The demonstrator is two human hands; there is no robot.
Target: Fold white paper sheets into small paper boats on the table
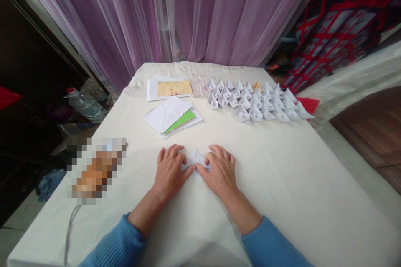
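Flat on the cloth-covered table lies a small piece of folded white paper [196, 159], with a pointed top and a short dark line near its tip. My left hand [171, 167] grips its left side, thumb and fingers curled onto the edge. On the right side my right hand [221, 167] does the same, its thumb meeting the other thumb at the paper's lower middle. The fingers partly cover both ends of the paper. Beyond my hands, to the right, stand rows of folded white paper boats [255, 102], with a yellow one [257, 86] among them.
White sheets [167, 114] and a green sheet [181, 121] lie ahead, left of centre. Behind them is a tan envelope [174, 88] on white paper. A pixelated object [98, 169] with a cable [69, 229] rests at left. A red piece [308, 105] lies by the boats.
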